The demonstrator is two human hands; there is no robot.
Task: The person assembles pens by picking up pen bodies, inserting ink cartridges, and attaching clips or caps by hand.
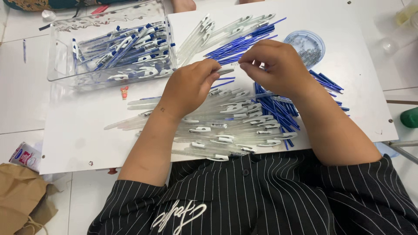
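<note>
My left hand (188,86) grips a clear pen barrel (226,69) by one end, over the middle of a white board (78,130). My right hand (274,65) pinches at the barrel's other end with thumb and forefinger; whatever small part it holds is hidden by the fingers. Beneath both hands lies a pile of clear pen barrels with white clips (217,126). Blue ink refills (244,43) lie in a heap behind the hands, and more blue refills (278,111) lie under my right wrist.
A clear plastic bin (58,65) with several assembled blue-and-white pens stands at the back left. A round clear dish (305,43) of small metal parts sits at the back right. A brown paper bag (21,196) lies on the floor at left; a green object (410,117) is at the right edge.
</note>
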